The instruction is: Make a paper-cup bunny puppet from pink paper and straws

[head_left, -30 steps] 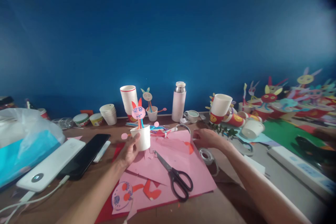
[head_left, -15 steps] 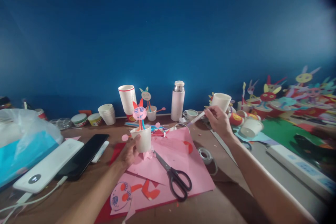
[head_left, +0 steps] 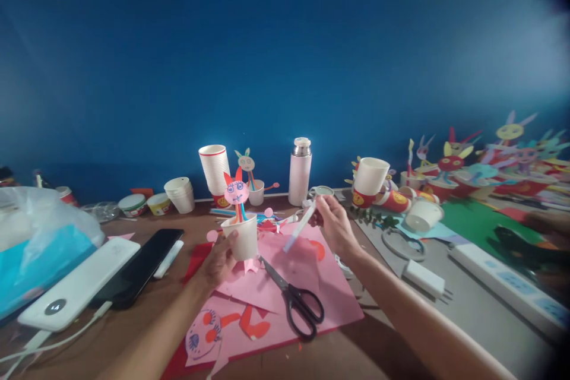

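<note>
My left hand (head_left: 222, 259) is wrapped round a white paper cup (head_left: 246, 238) held upright above the pink paper. A pink paper animal head (head_left: 236, 192) with red ears stands out of the cup on coloured stems, and pink paper feet (head_left: 250, 265) show under its base. Between the thumb and fingers of my right hand (head_left: 335, 221) is a pale, translucent strip of tape (head_left: 300, 230), slanting down to the left, apart from the cup. Black-handled scissors (head_left: 296, 303) lie on the pink paper (head_left: 332, 303) below. A tape roll (head_left: 344, 267) is mostly hidden behind my right wrist.
Behind stand stacked paper cups (head_left: 214, 169), a pink thermos (head_left: 300, 172) and another cup puppet (head_left: 256, 191). A phone (head_left: 142, 270) and power bank (head_left: 80, 285) lie left. Cup puppets (head_left: 454, 169), a charger (head_left: 425, 279) and a power strip (head_left: 512, 285) are on the right.
My right hand has moved left and down with the tape strip, from near the large cup at the right to over the pink paper. My left hand keeps the cup almost in place.
</note>
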`<state>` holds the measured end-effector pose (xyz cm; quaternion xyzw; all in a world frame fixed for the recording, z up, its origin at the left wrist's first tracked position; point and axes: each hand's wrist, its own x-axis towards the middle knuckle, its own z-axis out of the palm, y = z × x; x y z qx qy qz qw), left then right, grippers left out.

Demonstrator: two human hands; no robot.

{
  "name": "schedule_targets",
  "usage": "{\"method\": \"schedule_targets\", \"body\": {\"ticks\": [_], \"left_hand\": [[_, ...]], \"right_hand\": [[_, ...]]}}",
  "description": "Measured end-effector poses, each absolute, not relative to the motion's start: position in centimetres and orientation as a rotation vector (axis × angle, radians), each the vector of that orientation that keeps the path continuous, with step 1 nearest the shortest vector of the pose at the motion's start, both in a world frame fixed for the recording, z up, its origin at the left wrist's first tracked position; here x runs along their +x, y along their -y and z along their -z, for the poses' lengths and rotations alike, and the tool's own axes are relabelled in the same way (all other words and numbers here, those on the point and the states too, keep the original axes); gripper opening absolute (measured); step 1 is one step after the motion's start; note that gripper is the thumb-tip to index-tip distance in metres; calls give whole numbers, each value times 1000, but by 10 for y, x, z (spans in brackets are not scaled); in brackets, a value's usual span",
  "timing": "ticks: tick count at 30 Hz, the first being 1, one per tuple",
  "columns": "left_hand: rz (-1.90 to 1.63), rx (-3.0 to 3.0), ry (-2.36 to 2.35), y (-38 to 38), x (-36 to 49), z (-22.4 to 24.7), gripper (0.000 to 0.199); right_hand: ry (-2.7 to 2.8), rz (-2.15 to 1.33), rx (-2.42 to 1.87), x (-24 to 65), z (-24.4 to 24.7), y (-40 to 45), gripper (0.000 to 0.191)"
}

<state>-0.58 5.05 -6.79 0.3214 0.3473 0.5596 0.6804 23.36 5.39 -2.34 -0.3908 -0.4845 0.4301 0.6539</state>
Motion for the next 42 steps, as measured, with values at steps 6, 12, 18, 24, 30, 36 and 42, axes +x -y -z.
{"method": "schedule_targets", "body": {"ticks": [6,12,18,24,30,36,42], "left_hand": [[-1248,783,-676,-51,-5,68,45],[-1206,808,-665,-48,-4,69,41],[-1169,809,-647,-41,3,65,48],[-1146,836,-576,-38,8,66,47],[-1141,855,-572,-37,10,63,43],[-1084,852,-564,-33,14,59,51],[-1123,824,-586,-32,16,61,56]], "right_hand": [[958,-1423,-934,204,45,-43,30],[950,-1710,-964,191,47,-33,32],[1086,-1617,-992,184,46,-26,29],[1227,-1543,-999,176,49,-16,18],[1299,-1508,-955,174,51,-13,12],[1347,-1463,-1005,172,51,-14,8],[1302,-1463,-1056,170,58,-16,7]]}}
